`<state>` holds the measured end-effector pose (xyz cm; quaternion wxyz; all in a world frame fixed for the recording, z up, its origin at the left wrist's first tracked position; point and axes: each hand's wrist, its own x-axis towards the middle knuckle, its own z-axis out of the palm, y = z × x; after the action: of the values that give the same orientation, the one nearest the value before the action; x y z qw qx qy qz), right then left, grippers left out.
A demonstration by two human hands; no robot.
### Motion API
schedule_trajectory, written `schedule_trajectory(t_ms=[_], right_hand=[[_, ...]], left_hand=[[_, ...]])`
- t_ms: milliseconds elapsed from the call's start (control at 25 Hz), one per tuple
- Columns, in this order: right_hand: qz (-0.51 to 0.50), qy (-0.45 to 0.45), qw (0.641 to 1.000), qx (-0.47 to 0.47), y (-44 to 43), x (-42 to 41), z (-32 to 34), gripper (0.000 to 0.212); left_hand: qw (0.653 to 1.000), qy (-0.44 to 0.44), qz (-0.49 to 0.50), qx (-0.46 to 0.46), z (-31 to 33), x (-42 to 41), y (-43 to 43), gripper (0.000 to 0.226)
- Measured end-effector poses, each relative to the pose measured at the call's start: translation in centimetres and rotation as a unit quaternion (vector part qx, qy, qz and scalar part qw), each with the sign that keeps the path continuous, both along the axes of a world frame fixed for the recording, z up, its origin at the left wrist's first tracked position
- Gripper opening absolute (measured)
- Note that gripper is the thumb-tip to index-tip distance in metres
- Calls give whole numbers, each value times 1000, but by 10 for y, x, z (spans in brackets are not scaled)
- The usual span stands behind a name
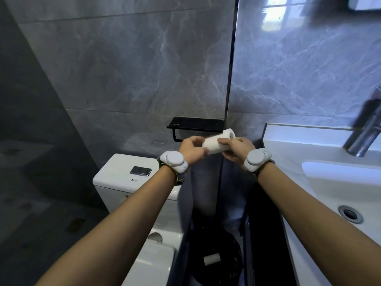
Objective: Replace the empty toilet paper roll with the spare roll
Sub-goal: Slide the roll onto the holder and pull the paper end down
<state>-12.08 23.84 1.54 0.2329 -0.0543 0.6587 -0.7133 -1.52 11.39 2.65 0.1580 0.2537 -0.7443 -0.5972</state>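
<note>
Gripping the spare roll (216,143) below the black holder (195,125), both hands' fingers (224,141) clamp its ends.

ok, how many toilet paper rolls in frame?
2. A full white roll held by both hands (left hand, right hand) just below the black wall holder. A small empty roll lies in the dark bin on the floor. Others may be hidden.

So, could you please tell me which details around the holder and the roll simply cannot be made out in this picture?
- Black metal wall holder, head view: its bar's right part is hidden behind the white toilet paper roll and both hands.
- Whether the roll is on the bar: hidden by the left hand and right hand.
- Small white tube in the dark bin: too dim to identify.
</note>
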Motion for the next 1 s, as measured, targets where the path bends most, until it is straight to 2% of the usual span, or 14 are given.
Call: schedule_trajectory(t_ms=[240, 400, 480, 680, 840, 1000], right_hand=[[14, -6, 1000, 27, -21, 1, -19, 32], [25, -9, 998, 55, -36, 0, -29, 59], [33, -17, 997, 70, -42, -1, -33, 61], [65, -49, 995, 58, -53, 0, -42, 68], [103, -75, 991, 27, -58, 1, -50, 63], [121, -54, 991, 9, -63, -1, -61, 66]], left_hand=[[1000, -1, 18, 7, -16, 3, -21, 41], [999, 7, 43, 14, -24, 6, -36, 40], [998, 15, 60, 20, -26, 8, -42, 40], [996, 30, 70, 35, -33, 12, -56, 37], [994, 39, 91, 46, -41, 11, -71, 29], [991, 28, 113, 61, -55, 9, -84, 25]])
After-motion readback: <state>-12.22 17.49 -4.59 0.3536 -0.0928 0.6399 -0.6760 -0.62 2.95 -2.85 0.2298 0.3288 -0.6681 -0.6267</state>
